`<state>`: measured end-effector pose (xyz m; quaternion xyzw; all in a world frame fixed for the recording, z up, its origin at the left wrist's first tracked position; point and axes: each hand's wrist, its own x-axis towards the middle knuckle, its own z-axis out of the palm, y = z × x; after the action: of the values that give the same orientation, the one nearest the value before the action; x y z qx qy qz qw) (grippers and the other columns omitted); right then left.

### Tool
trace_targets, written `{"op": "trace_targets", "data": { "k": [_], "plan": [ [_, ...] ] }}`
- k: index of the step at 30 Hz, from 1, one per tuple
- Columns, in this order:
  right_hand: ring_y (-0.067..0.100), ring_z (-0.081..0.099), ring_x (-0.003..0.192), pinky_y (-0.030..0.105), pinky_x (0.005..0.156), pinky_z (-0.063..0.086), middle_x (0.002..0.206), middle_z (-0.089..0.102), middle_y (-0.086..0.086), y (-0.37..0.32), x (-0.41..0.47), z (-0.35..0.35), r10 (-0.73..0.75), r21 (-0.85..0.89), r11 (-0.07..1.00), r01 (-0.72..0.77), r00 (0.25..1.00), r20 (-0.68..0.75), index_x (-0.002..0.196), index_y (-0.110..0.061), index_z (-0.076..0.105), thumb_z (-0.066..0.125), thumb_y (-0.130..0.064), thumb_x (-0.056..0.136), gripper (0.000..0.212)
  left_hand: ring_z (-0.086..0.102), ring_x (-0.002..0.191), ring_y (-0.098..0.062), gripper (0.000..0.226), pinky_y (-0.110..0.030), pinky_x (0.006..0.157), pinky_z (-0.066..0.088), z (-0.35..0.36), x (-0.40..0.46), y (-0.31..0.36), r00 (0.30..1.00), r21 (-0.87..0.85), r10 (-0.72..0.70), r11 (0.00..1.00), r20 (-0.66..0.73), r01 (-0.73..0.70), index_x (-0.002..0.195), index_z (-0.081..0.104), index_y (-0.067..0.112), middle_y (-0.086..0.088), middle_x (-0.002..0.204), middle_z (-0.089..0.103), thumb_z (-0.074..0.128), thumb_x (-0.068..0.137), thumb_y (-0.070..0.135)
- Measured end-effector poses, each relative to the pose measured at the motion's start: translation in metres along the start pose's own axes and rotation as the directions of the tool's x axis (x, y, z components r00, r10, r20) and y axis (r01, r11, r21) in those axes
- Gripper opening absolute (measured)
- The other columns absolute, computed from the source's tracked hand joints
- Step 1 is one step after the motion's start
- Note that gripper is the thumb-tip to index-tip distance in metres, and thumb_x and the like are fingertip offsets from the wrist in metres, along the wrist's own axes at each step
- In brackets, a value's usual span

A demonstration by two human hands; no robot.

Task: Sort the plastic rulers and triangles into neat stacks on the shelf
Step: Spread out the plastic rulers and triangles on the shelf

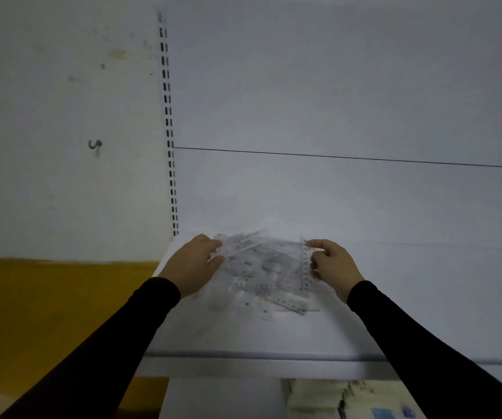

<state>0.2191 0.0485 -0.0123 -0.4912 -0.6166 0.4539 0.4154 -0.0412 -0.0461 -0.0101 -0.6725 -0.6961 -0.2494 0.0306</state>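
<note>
A loose heap of clear plastic rulers and triangles [261,273] lies on the white shelf [243,337], near its back. At the heap's left end my left hand [195,261] pinches a clear ruler [240,246] that slants up to the right. On the heap's right side my right hand [332,264] holds a clear ruler [305,267] between thumb and fingers, standing on end with its numbers facing me. Several more rulers [286,300] lie flat toward the front of the heap.
A slotted upright [169,125] runs up the white back panel at the shelf's left end. Left of it are a stained wall with hooks [95,144] and a yellow band [47,297]. Packaged goods [328,397] sit on the lower shelf.
</note>
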Motion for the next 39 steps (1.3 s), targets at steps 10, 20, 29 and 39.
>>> {"op": "trace_targets", "data": {
  "k": [10, 20, 29, 39],
  "plan": [
    [0.018, 0.056, 0.079, 0.026, 0.075, 0.041, 0.088, 0.06, 0.004, 0.038, -0.033, -0.149, -0.059, -0.393, 0.919, 0.004, 0.99, -0.126, 0.117, -0.005, 0.06, 0.062, -0.027, 0.087, 0.037, 0.054, 0.104, -0.019, 0.04, -0.024, 0.09, 0.04, 0.051, 0.043, 0.124, 0.972, -0.093, 0.227, 0.971, 0.066, -0.221, 0.132, 0.05, 0.013, -0.005, 0.12, 0.054, 0.047, 0.097, 0.032],
    [0.022, 0.047, 0.12, 0.032, 0.096, 0.033, 0.124, 0.058, -0.002, 0.099, -0.051, -0.355, -0.244, -0.809, 0.585, 0.058, 0.964, -0.107, 0.134, -0.022, 0.048, 0.05, -0.035, 0.093, 0.042, 0.056, 0.103, -0.017, 0.039, -0.017, 0.082, 0.033, 0.137, 0.073, 0.305, 0.94, -0.119, 0.334, 0.938, 0.061, -0.326, 0.13, 0.054, 0.013, -0.004, 0.118, 0.056, 0.051, 0.095, 0.031],
    [0.027, 0.048, 0.123, 0.026, 0.102, 0.035, 0.147, 0.027, 0.009, 0.145, -0.047, -0.495, -0.202, -0.809, 0.588, 0.004, 0.969, -0.142, 0.136, -0.029, 0.047, 0.048, -0.029, 0.097, 0.039, 0.055, 0.104, -0.015, 0.039, -0.019, 0.084, 0.036, 0.202, 0.104, 0.43, 0.925, -0.14, 0.363, 0.928, 0.112, -0.347, 0.131, 0.052, 0.016, 0.0, 0.12, 0.054, 0.049, 0.096, 0.032],
    [0.015, 0.044, 0.125, 0.019, 0.101, 0.028, 0.137, 0.048, 0.002, 0.167, 0.021, -0.583, -0.151, -0.791, 0.608, -0.064, 0.969, -0.194, 0.134, -0.018, 0.049, 0.069, -0.04, 0.081, 0.06, 0.056, 0.099, -0.014, 0.035, -0.022, 0.083, 0.039, 0.272, 0.192, 0.502, 0.89, -0.175, 0.436, 0.894, 0.135, -0.412, 0.127, 0.054, 0.018, 0.0, 0.114, 0.055, 0.049, 0.096, 0.033]
  ]
}}
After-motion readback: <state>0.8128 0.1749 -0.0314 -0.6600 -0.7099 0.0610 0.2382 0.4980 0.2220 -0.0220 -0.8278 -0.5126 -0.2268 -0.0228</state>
